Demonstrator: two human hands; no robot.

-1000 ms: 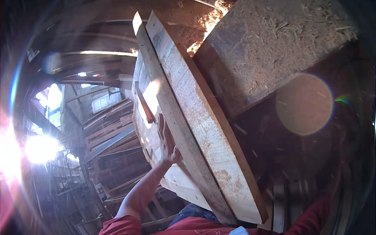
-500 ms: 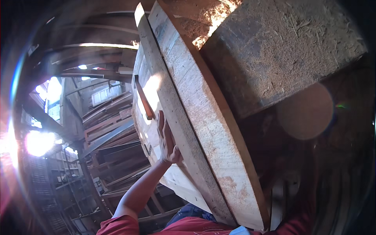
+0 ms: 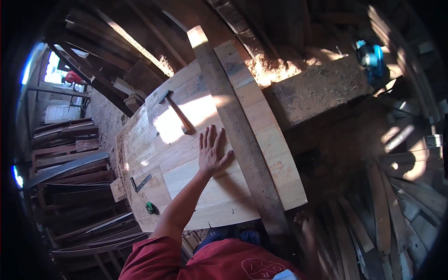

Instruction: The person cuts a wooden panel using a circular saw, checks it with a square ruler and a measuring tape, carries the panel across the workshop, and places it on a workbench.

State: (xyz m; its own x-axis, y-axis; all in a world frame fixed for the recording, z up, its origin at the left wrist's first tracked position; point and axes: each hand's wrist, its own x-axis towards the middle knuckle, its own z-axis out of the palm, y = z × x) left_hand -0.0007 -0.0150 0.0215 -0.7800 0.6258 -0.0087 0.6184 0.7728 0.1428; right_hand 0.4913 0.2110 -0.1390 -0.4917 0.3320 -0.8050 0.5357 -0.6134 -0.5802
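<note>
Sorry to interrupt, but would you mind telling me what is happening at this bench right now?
A person in a red shirt is working at a glued wooden panel on a workbench. The left hand lies flat, fingers spread, on the panel beside a long grey batten laid across it. The right hand is low at the near end of that batten, in shadow, so its grip is unclear. A hammer lies untouched further up the panel, and a blue power tool rests on the dusty bench at right.

Person wears a dark red short-sleeved shirt [image 3: 210,261] — a pale round printed emblem shows on the chest. Left forearm and left hand [image 3: 212,151] bare; no glove, watch or ring visible. Right hand [image 3: 305,221] bare — shadowed, detail unclear.
</note>
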